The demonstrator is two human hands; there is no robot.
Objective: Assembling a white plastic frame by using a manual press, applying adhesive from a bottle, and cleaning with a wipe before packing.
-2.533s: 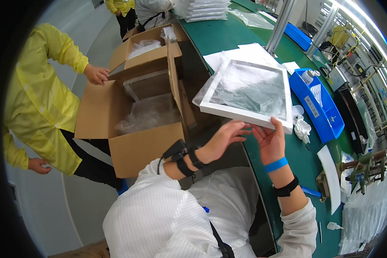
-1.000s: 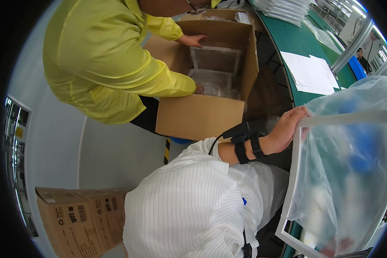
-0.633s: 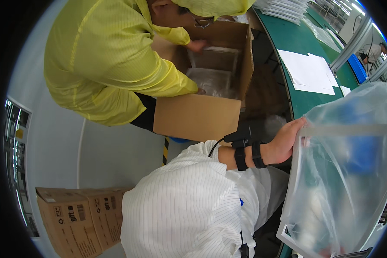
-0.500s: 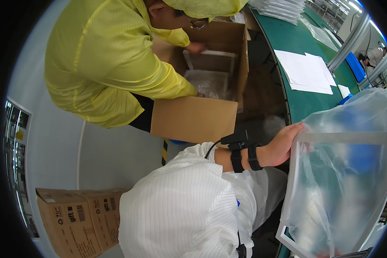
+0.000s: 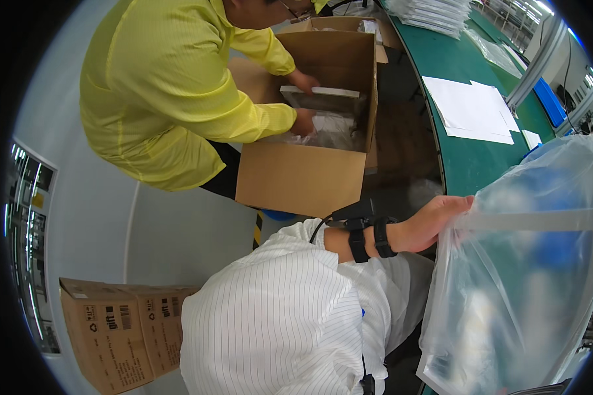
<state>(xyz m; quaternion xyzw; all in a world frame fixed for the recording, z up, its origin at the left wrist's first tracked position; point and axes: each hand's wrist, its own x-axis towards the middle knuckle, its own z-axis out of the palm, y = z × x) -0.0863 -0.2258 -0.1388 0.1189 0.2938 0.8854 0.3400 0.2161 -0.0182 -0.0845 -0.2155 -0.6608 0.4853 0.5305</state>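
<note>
The clear plastic bag fills the lower right of the frame, held up close to us, with a flat white-framed panel showing dimly through the film as a pale bar across its upper part and a pale edge at its lower left corner. Our left hand grips the bag's upper left edge, fingers curled over the film and the frame edge beneath it, wrist banded in black straps and the striped white sleeve running down to the lower centre. Our right hand is not visible; it may be behind the bag, and we cannot tell how it is set. We judge that the step in hand is lifting and turning the bagged panel, either to check it or to free it from its wrap; the next move would call for a second firm hold on the far edge and a clear spot on the green bench at upper right, where white sheets lie. At upper centre a person in a yellow coat reaches both hands into an open cardboard box; another printed carton sits at lower left.
</note>
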